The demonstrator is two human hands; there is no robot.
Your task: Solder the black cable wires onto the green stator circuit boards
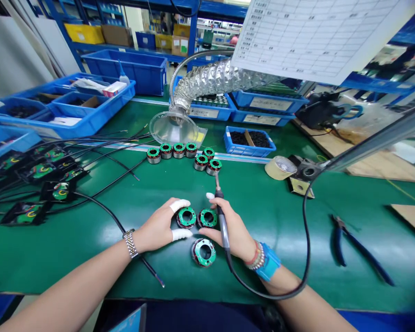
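My left hand (157, 227), with white finger cots on thumb and forefinger, is closed around a motor stator (186, 217) topped by a green ring-shaped circuit board. In my right hand (238, 230) is a soldering iron (223, 226), its tip pointing away from me. The thumb and forefinger of that hand also reach around a second stator (207, 218), right beside the first. Closer to me, a third stator (204, 252) lies board side up, apart from both hands. Farther back stand several more stators (179, 150) in a row and a small cluster.
A fume funnel (173, 127) on a foil duct hangs behind the row. Black cabled housings (41, 171) crowd the left. To the right lie blue-handled cutters (340, 240), a tape roll (280, 167) and an iron stand (302, 173). A small blue bin (249, 147) holds black parts.
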